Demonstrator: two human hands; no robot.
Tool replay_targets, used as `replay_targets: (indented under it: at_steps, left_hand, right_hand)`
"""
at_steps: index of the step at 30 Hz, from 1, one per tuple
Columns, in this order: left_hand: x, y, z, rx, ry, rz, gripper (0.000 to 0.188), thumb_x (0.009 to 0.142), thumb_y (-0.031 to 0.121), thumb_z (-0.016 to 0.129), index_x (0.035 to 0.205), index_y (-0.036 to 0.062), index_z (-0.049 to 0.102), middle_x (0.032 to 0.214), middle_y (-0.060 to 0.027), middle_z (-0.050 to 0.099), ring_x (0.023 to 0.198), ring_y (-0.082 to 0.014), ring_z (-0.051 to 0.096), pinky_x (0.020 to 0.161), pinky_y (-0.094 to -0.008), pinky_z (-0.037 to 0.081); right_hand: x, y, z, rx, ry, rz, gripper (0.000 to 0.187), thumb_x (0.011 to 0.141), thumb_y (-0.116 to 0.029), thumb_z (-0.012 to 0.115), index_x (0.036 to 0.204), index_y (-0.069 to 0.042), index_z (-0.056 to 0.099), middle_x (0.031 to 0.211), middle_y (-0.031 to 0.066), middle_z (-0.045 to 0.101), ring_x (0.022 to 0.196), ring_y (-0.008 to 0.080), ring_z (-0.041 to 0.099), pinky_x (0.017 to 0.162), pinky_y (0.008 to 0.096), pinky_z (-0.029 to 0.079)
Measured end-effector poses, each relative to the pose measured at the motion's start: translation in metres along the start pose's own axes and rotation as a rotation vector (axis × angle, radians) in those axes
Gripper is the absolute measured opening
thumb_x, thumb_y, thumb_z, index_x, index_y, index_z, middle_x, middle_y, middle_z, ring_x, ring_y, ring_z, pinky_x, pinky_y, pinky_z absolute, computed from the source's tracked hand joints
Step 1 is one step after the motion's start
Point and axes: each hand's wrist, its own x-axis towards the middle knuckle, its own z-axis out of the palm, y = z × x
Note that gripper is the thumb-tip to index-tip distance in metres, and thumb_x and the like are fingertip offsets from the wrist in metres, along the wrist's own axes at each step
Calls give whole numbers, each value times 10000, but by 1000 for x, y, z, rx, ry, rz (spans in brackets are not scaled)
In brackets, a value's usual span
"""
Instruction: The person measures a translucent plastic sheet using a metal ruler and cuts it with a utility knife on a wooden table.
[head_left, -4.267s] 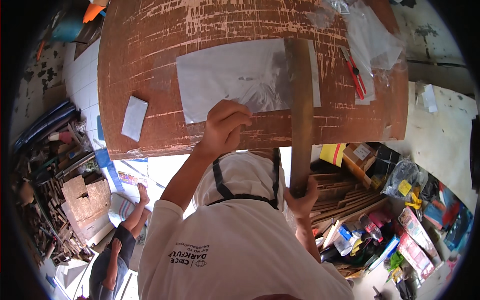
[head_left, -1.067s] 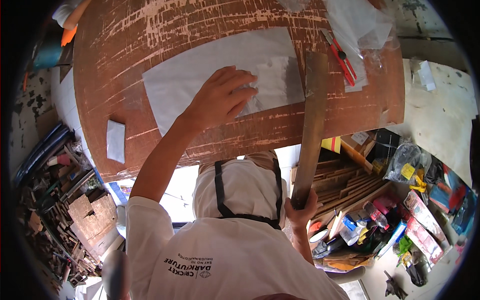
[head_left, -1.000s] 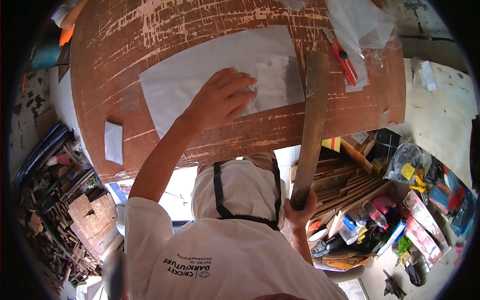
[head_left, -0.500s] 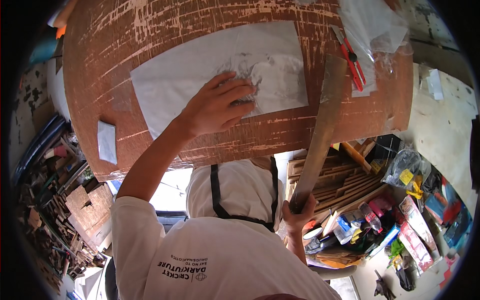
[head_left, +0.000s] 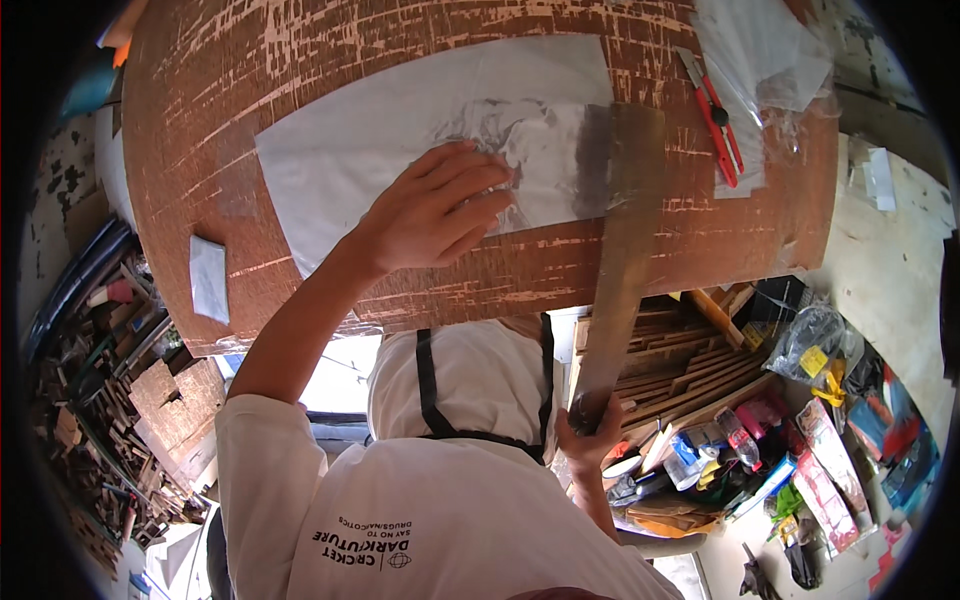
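Note:
My left hand (head_left: 430, 210) lies on a pale translucent plastic sheet (head_left: 350, 150), fingers stretched out, pressing where the sheet is wrinkled. My right hand (head_left: 590, 440) is wrapped round the near end of a long flat metal strip (head_left: 632, 220), close to my body. The strip reaches from that hand over the board's front edge. Its far end lies along the right edge of the sheet and seems to overlap it a little, with a dark shadow or reflection beside it. A red cutting tool (head_left: 722, 140) with a black knob lies to the right of the strip.
Under the sheet is a worn brown board (head_left: 400, 300) with scratched streaks. A small pale plastic piece (head_left: 208, 280) sits at its left; clear plastic film (head_left: 750, 50) lies at the far right. Wood strips (head_left: 670, 350) and clutter stand below right, wood scraps (head_left: 110, 420) below left.
The far end of the metal strip has moved left, from the bare board onto the sheet's right edge. My left hand stays on the sheet. The view has shifted slightly.

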Motion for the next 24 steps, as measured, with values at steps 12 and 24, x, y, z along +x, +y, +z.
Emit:
replay_targets:
  at_steps: [12, 24]
  left_hand:
    - [3, 3, -9, -32, 123, 2, 318, 901, 152, 648, 1180, 0, 655, 1292, -168, 633, 1179, -345, 616, 1050, -531, 473]
    - [0, 2, 1, 15, 168, 24, 229, 703, 6, 698, 927, 45, 732, 1069, -86, 715, 977, -265, 688, 887, -424, 554]
  right_hand:
    - [-45, -16, 40, -182, -96, -330, 913, 663, -165, 901, 1422, 83, 458, 890, 218, 661, 701, 369, 670, 626, 410, 552]
    - [-74, -6, 71, -198, -26, -349, 768, 665, -187, 871, 1332, 19, 551, 712, 91, 556, 490, 245, 514, 438, 363, 408]
